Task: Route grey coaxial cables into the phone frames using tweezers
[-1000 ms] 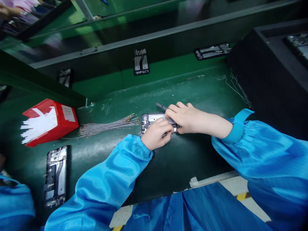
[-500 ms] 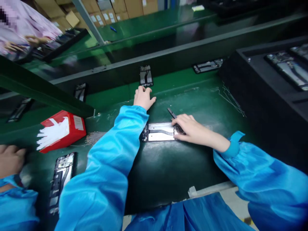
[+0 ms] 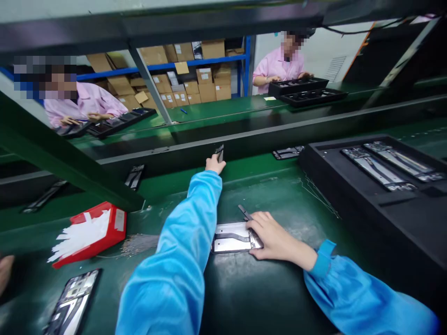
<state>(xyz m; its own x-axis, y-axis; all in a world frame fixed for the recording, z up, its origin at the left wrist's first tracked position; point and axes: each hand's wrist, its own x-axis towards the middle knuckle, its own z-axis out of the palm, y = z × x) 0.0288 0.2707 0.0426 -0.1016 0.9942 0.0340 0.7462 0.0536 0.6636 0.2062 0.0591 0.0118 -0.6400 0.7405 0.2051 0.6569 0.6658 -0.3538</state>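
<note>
My left hand point(image 3: 215, 164) reaches to the far ledge and grips an opened phone point(image 3: 220, 152), which is tilted up near the dark divider. On the green bench in front of me lies another opened phone point(image 3: 231, 237) with a silver inside and a dark ribbon cable. My right hand point(image 3: 270, 236) is closed around this phone's right end. A thin dark tool point(image 3: 245, 212) sticks out from between its thumb and fingers. My left sleeve covers part of the near phone's left end.
A red box point(image 3: 120, 219) of white strips and a bundle of thin wires point(image 3: 138, 244) lie left. Another phone point(image 3: 73, 302) is at lower left. A black foam tray point(image 3: 394, 200) with phones stands right. Two people in pink sit across; a person's hand shows at far left.
The view has tilted up, showing more of the far side. My left hand has closed on the phone on the ledge, which now stands tilted. My right hand stays on the near phone.
</note>
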